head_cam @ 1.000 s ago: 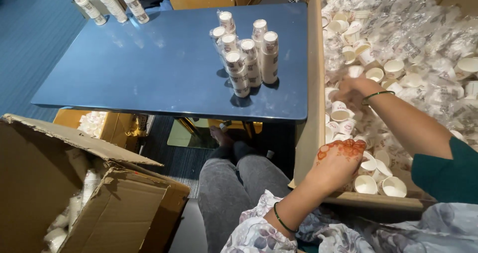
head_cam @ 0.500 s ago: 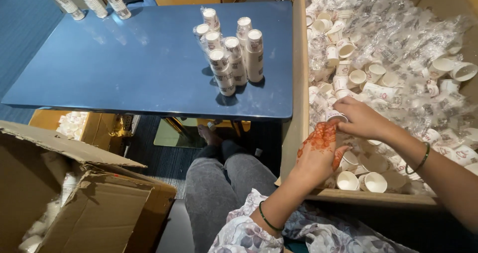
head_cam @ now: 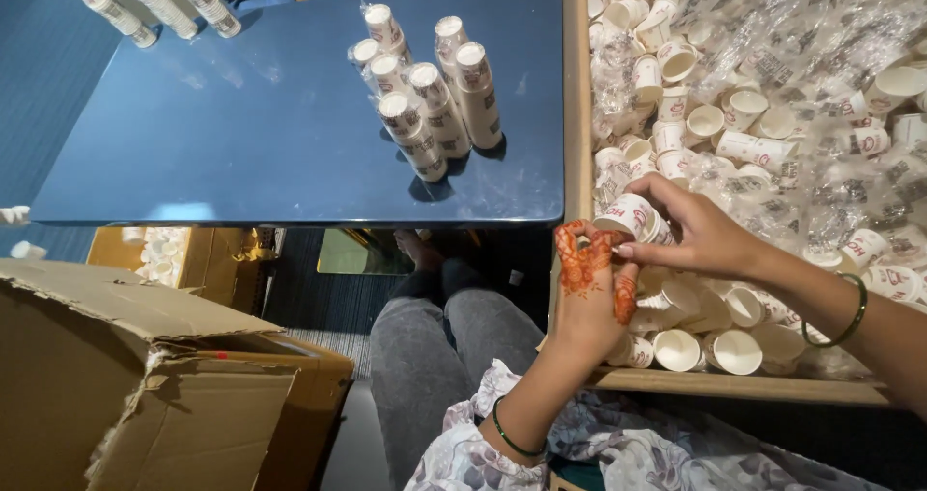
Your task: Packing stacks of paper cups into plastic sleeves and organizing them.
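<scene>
2 hands meet on 1 white paper cup (head_cam: 630,216) above our big cardboard box (head_cam: 577,105): our right hand (head_cam: 697,230) pinches its rim, our left hand (head_cam: 591,293) grips beneath. We think it could slip among the loose cups (head_cam: 705,341), since the plastic wrapping (head_cam: 821,56) is slippery.

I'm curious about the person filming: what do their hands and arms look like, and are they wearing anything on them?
Both hands are bare, without gloves. The left hand carries reddish-orange henna patterns on its fingers, with a thin dark green bangle at the wrist. The right hand shows no such pattern from this view; a similar green bangle circles that wrist. A floral-print fabric in white and grey shows near the left forearm.
</scene>
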